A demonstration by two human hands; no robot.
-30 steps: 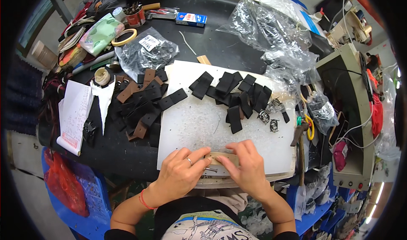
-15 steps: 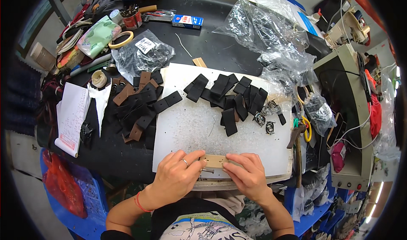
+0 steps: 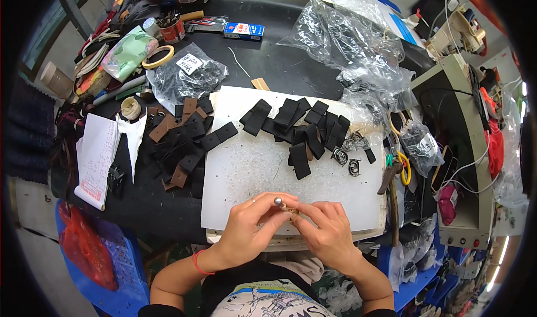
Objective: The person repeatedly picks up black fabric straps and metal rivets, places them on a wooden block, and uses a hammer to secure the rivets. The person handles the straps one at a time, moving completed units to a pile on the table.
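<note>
Both my hands are close together over the near edge of the white board [image 3: 235, 171]. My left hand [image 3: 246, 230] is closed, with a short metal rod [image 3: 278, 202] with a rounded shiny end standing up between its thumb and fingers. My right hand [image 3: 327, 230] pinches a small tan strip [image 3: 292, 210], mostly hidden by the fingers of both hands. On the far part of the board lie several black folded strap pieces [image 3: 302, 160]. Beside them sit small dark metal rings [image 3: 353, 167].
A pile of black and brown strap pieces [image 3: 179, 177] lies left of the board, near a notepad [image 3: 98, 155]. Clear plastic bags [image 3: 347, 43] lie at the far right, yellow-handled scissors [image 3: 405, 168] beside the board. A blue-and-white box [image 3: 244, 30] sits at the back.
My hands have drawn together, and the tan strip, flat and visible between them before, is now mostly covered. The metal rod has swung from lying sideways to pointing its rounded end up.
</note>
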